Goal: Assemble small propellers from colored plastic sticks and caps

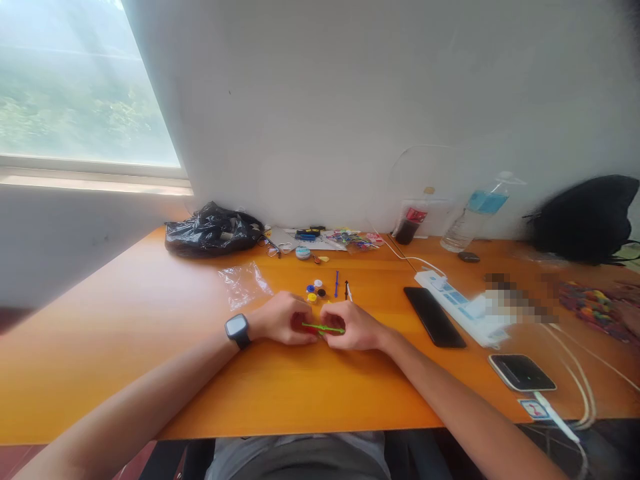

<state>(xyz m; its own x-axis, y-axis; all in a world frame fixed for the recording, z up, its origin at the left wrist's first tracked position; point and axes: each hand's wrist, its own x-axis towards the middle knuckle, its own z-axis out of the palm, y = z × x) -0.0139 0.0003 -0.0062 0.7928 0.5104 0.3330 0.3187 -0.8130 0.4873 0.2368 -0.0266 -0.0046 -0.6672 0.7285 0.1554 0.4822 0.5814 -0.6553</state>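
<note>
A thin green plastic stick point(324, 327) with small knobs along it spans the gap between my hands, just above the tabletop. My left hand point(281, 319), wearing a watch, has its fingers curled closed at the stick's left end. The other end is pinched by my right hand point(356, 327). Something red shows under the stick; its shape is mostly hidden. Beyond my hands lie small round pieces: a white one point(318, 283), a blue one point(310, 289), a black one point(321, 293) and a yellow one point(312, 298). A blue stick point(337, 285) and a black stick point(346, 289) lie beside them.
A clear plastic bag point(245, 283) lies left of the pieces. To the right are a black phone point(434, 317), a white power strip point(445, 297) and a charging device point(523, 372). A black bag point(213, 230), a cola bottle point(411, 223) and a water bottle point(467, 220) stand along the wall.
</note>
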